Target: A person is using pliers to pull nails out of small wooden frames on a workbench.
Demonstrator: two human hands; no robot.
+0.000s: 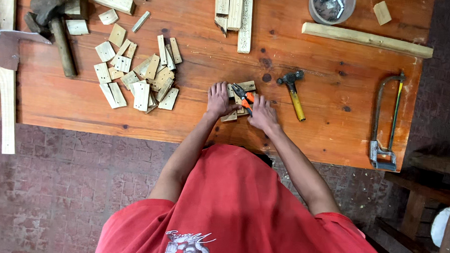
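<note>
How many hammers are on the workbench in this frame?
2. A small hammer with a yellow handle lies just right of the hands; a larger, dark-headed hammer lies at the workbench's far left corner. None seems hidden.

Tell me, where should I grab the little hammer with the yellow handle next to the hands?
Probably best to take the small hammer by the lower part of its yellow handle, reaching in from the near edge of the table. It lies flat with its dark head pointing away and the handle end toward the person, just right of the right hand, with bare wood around it for your fingers.
</note>
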